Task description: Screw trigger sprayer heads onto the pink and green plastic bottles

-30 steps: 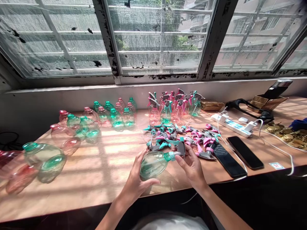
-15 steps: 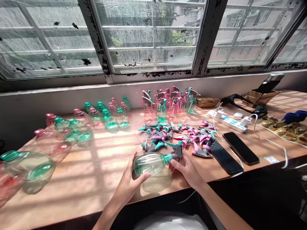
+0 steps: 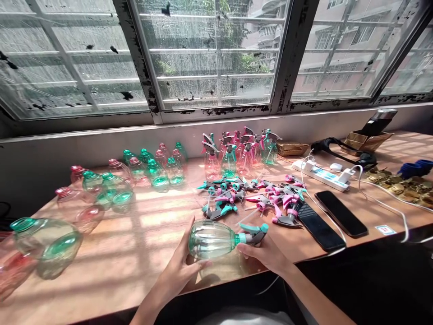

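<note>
Spray head [image 3: 259,236] swings round on the neck of the green bottle [image 3: 213,240]

Half a second ago its turquoise nozzle stood above the grey body; now it sits lower and farther to the right, with the trigger reaching back over the collar. Throughout, the bottle has stayed nearly level, base to the left and neck to the right, held over the desk [image 3: 149,257] near its front edge.

The left hand [image 3: 181,266] has its grip around the base end, thumb along the lower side. The right hand [image 3: 269,253] has its grip on the spray head, thumb at the collar; its other fingers are largely hidden.

Just beyond the held bottle lies a pile of loose spray heads [image 3: 234,196] in grey, pink and turquoise. Fitted spray bottles [image 3: 228,164] stand behind the pile, headless bottles [image 3: 157,175] spread to the left, and two smartphones [image 3: 341,213] lie to the right.
</note>
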`<state>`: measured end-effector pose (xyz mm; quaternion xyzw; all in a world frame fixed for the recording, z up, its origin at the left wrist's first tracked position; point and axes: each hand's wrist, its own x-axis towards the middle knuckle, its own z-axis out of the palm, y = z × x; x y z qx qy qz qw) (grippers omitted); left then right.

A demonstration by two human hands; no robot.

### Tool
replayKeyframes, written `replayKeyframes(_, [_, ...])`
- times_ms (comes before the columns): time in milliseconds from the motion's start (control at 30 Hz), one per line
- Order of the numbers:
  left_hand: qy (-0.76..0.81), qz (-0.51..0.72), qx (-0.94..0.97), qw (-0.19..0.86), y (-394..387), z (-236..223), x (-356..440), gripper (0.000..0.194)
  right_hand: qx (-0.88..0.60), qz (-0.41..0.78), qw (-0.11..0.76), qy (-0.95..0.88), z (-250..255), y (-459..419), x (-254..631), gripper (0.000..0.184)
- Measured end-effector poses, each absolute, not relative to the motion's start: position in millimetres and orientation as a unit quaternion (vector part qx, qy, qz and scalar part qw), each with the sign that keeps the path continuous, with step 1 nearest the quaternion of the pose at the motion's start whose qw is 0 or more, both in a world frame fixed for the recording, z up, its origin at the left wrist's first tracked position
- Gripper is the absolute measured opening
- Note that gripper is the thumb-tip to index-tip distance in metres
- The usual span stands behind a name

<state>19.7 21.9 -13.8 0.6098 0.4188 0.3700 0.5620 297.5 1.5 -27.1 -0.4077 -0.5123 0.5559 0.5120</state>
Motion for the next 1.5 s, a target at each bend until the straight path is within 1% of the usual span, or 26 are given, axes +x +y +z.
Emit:
replayKeyframes(67, [0.419,0.382,0.579,0.586,19.2,-15.4,16.8,0.116,-0.397,0.565,0.504,-0.518,-25.9,0.1,298.5,0.033])
replayKeyframes(100, [0.423,0.382,0.573,0.589,17.7,-14.5,15.2,0.111,-0.396,0.568,0.501,-0.519,-25.5,-0.5,298.7,0.031])
replayKeyframes(200, [0.441,0.365,0.571,0.588,13.6,-6.1,12.2,0.087,-0.402,0.570,0.497,-0.517,-26.5,-1.5,297.9,0.027])
replayKeyframes(267, [0.446,0.351,0.574,0.590,11.9,0.8,12.5,0.078,-0.405,0.568,0.505,-0.508,-29.0,-1.6,296.8,0.027])
replayKeyframes(400, [0.451,0.346,0.575,0.588,10.6,8.5,15.9,0.082,-0.398,0.567,0.514,-0.505,-31.5,-1.1,296.5,0.031])
replayKeyframes(467, [0.455,0.348,0.575,0.584,10.2,9.6,17.3,0.082,-0.399,0.562,0.512,-0.512,-28.8,-1.0,297.7,0.028])
replayKeyframes(600, [0.460,0.354,0.573,0.579,11.0,8.2,18.9,0.077,-0.412,0.539,0.507,-0.532,-19.8,-1.4,299.8,0.021])
replayKeyframes(800, [0.454,0.356,0.560,0.594,19.3,-3.5,19.5,0.082,-0.439,0.475,0.513,-0.563,-19.5,-2.4,298.9,0.024])
replayKeyframes(900, [0.450,0.357,0.557,0.600,21.8,-7.9,19.3,0.082,-0.434,0.458,0.511,-0.584,-19.6,-3.6,298.7,0.026])
replayKeyframes(1000, [0.446,0.356,0.558,0.603,21.8,-8.3,19.1,0.083,-0.441,0.460,0.512,-0.575,-16.8,-4.2,297.7,0.027])
replayKeyframes(1100, [0.443,0.348,0.563,0.605,18.9,-4.5,18.2,0.090,-0.454,0.463,0.521,-0.555,-16.4,-3.2,296.8,0.026])
replayKeyframes(1267, [0.407,0.309,0.584,0.631,11.0,4.3,14.9,0.092,-0.444,0.527,0.508,-0.516,-24.7,-0.8,299.8,0.022])
replayKeyframes(1433, [0.359,0.285,0.581,0.673,9.7,-2.0,11.5,0.112,-0.476,0.522,0.475,-0.524,-25.5,-1.3,302.5,0.021])
replayKeyframes(1500, [0.355,0.284,0.574,0.681,10.8,-8.1,10.3,0.122,-0.471,0.524,0.476,-0.527,-22.8,-1.7,302.2,0.022])
